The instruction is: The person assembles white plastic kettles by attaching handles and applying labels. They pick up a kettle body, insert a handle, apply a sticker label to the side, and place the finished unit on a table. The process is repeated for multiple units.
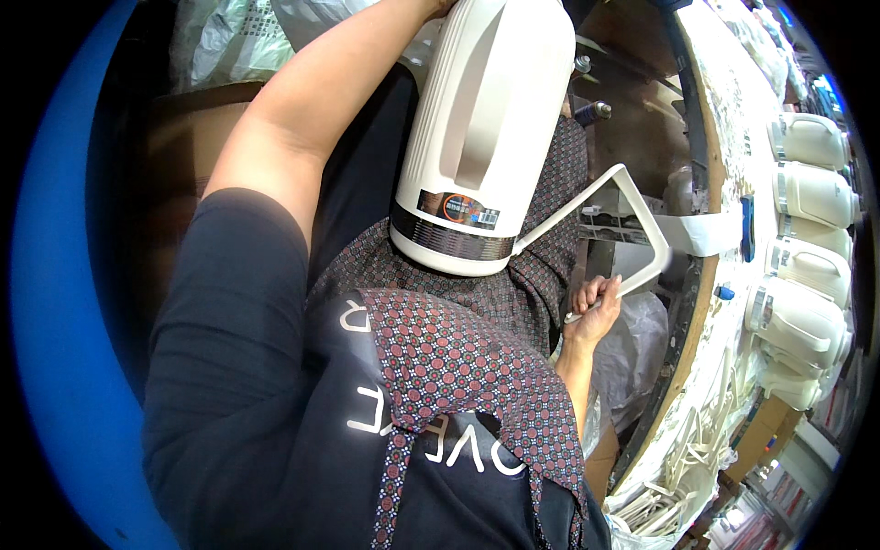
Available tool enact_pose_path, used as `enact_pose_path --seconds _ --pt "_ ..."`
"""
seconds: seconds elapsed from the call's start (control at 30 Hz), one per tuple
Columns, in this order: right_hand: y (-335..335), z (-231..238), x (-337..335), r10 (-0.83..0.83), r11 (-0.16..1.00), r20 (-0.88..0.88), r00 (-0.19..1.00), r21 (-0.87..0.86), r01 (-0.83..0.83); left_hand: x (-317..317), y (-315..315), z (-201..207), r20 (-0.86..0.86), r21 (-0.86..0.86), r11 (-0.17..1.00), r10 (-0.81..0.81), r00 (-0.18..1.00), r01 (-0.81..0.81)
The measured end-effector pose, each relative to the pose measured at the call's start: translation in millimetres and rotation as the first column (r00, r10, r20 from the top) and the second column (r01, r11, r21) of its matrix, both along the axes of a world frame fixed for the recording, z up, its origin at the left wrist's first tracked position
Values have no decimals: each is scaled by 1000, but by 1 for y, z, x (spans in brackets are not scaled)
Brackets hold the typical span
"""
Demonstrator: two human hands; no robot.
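A cream-white thermos jug [533, 115] lies slanted over my lap, its black-banded base toward me. A moulded grip runs along its side, and a dark label sits above the band. My left arm reaches up to the jug's far end. Only a bit of my left hand [445, 7] shows at the top edge, its fingers hidden. From beside the jug's base extends a bent cream-white carrying handle [653, 240]. My right hand [594, 310] is closed around that handle's free end, to the right of my lap.
A worktable with a wooden edge [713, 147] runs along the right, bearing several similar white jugs [802, 316]. Loose white handles [674, 467] are heaped near its closer end. A cardboard box [206, 128] and clear plastic bags [238, 41] are on the left.
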State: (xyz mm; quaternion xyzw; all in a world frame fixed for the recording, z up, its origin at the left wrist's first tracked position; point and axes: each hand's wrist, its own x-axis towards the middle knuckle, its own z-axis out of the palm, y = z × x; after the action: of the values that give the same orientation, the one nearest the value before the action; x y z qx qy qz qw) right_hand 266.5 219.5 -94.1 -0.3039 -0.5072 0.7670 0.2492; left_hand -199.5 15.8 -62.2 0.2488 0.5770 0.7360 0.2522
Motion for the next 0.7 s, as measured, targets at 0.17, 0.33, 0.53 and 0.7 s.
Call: enact_pose_path --seconds 0.17,0.33,0.53,0.7 --pt "-41 43 -25 84 794 -100 991 608 -6 8 -7 3 4 -22 1000 1 1000 -1" --pt "-96 72 -63 282 631 183 942 705 -325 2 -5 4 -250 -223 959 119 961 -177" --pt "-121 64 -88 307 406 311 899 812 -419 -1 -20 1 -295 -273 883 302 907 -383" --pt "-117 61 -81 306 482 382 872 728 -487 14 -37 5 -123 -169 950 243 962 -261"
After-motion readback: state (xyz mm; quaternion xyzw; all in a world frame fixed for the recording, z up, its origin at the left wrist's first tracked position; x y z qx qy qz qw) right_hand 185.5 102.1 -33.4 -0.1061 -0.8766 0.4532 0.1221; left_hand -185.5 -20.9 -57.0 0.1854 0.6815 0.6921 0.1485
